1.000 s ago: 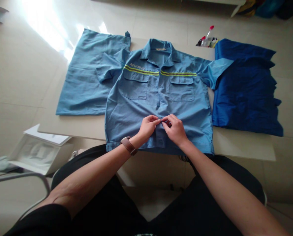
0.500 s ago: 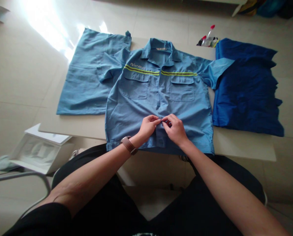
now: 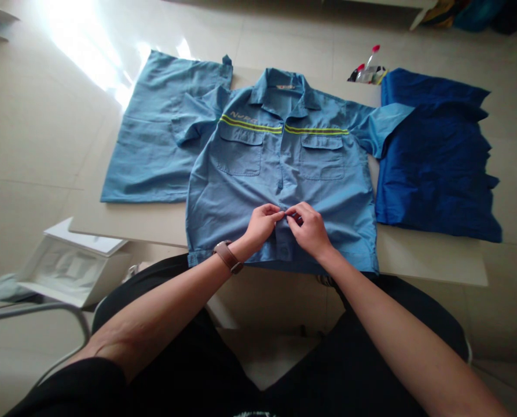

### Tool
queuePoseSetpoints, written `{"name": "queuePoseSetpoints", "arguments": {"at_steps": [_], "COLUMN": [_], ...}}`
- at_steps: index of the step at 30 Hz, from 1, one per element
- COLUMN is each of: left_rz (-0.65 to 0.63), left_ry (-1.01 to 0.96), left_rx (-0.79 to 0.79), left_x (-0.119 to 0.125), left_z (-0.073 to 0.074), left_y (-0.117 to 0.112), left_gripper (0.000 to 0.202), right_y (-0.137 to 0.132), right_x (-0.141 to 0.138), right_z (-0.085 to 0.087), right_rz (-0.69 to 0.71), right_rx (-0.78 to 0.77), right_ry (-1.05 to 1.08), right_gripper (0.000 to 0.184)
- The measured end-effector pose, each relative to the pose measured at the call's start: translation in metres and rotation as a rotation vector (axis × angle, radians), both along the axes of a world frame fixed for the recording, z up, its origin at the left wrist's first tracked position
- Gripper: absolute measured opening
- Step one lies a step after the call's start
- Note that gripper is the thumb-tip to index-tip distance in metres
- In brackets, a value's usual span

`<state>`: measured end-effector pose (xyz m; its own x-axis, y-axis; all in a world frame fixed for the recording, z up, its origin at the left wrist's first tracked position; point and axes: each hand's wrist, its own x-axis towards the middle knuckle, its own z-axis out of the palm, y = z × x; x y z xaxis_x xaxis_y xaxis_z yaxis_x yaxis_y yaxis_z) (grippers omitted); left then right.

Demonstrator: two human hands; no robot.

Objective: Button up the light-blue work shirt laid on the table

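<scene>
**A blue shirt (image 3: pixel 249 191) lay spread upon the table (image 3: pixel 432 258)**

From where I stood in the room, a white box (image 3: pixel 73 266) was at the far left, lower than the table. To the right of it, a light-blue cloth (image 3: pixel 145 145) lay flat upon the table, and one short sleeve (image 3: pixel 201 113) of the blue shirt rested over it. The shirt itself was in the middle, with its collar (image 3: pixel 260 87) turned away from the person (image 3: pixel 147 281). The left hand (image 3: pixel 260 226), with a brown strap (image 3: pixel 228 257) at its wrist, had thumb and fingers closed in a pinch upon the lower front of the shirt. The right hand (image 3: pixel 312 231) made a similar small pinch just beside it. Whether a button was between them, I could not tell, because the fingers covered the place. Further to the right, a bottle (image 3: pixel 373 58) with red cap was beyond the table's far edge, and a dark-blue cloth (image 3: pixel 436 162) lay under the other sleeve (image 3: pixel 382 124).
</scene>
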<state>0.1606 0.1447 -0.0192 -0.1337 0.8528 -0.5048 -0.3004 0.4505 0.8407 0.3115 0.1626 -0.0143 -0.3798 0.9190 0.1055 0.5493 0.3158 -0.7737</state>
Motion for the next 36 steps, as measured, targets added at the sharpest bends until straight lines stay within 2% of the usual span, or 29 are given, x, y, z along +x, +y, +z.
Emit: {"name": "queuePoseSetpoints", "arguments": {"at_steps": [36], "left_rz": [0.029], "left_ry": [-0.016], "left_rx": [-0.026], "left_x": [0.0017], "left_z": [0.0012], "left_y": [-0.0013], "left_gripper": [0.019], "right_y": [-0.0008], "right_x": [0.0000], "right_z": [-0.0020], "right_rz": [0.013], "right_rx": [0.005], "right_ry": [-0.020], "right_gripper": [0.012]}}
